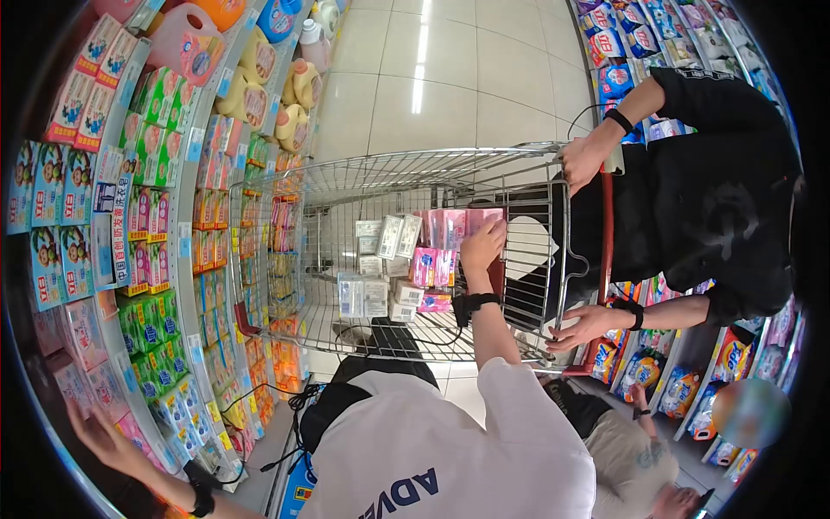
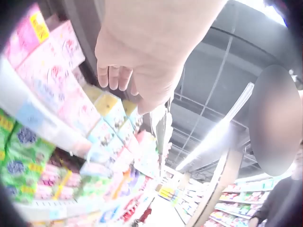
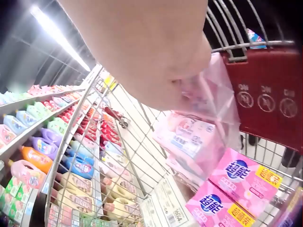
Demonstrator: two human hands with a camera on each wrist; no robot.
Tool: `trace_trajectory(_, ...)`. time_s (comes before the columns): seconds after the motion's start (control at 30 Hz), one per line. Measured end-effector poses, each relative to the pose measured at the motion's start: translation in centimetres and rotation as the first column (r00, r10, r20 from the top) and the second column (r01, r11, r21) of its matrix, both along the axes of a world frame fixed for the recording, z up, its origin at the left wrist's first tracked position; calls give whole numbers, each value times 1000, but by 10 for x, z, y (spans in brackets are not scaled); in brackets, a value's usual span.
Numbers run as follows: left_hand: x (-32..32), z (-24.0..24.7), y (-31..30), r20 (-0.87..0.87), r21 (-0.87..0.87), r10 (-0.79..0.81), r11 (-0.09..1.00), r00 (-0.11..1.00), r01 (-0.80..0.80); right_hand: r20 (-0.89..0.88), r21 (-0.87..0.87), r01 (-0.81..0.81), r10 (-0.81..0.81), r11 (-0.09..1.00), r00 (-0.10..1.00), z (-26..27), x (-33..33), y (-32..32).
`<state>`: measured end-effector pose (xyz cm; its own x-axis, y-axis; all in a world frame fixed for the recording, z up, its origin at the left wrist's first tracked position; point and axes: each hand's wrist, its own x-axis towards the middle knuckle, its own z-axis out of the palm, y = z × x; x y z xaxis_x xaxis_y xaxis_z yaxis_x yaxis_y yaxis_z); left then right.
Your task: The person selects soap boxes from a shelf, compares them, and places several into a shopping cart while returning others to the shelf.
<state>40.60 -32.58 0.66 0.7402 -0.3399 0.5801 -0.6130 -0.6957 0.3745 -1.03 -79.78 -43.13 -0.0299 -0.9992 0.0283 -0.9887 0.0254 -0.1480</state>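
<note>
At the lower left of the head view my left hand (image 1: 99, 441) reaches to the shelf with its fingers spread. The left wrist view shows that hand (image 2: 137, 66) with loosely bent fingers, holding nothing, above pink boxes (image 2: 57, 94) and blue-and-yellow boxes (image 2: 110, 111). Inside the cart, my right hand (image 1: 484, 246) grips a pink plastic-wrapped pack (image 1: 447, 229). In the right wrist view the hand (image 3: 156, 71) covers the top of the wrapped pack (image 3: 189, 137); its fingertips are mostly hidden. Pink boxes (image 3: 241, 177) and white packs (image 3: 168, 203) lie beside it.
A person in black (image 1: 726, 190) stands at the cart's red handle (image 1: 607, 259), hands at its end. The wire cart (image 1: 320, 186) sits between shelves of detergent and soap. Another person (image 1: 635, 458) is at the lower right. Tiled floor (image 1: 432, 95) lies beyond the cart.
</note>
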Motion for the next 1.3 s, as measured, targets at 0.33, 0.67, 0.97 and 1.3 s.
trace_trajectory(0.33,-90,-90,-178,-674,-91,-444,842,590,531,594,30,-162,113,986,797,112,4,23)
trace_trajectory(0.67,-126,-106,-238,-854,-107,-497,459,155,882,965,18,-980,251,199,69,274,106,107)
trace_trajectory(0.97,-82,-53,-145,-736,-93,-451,806,505,585,128,404,-520,517,752,846,45,82,-12)
trace_trajectory(1.3,14,41,-45,-75,-32,24,999,997,-26,65,171,-319,313,932,948,-51,20,-19)
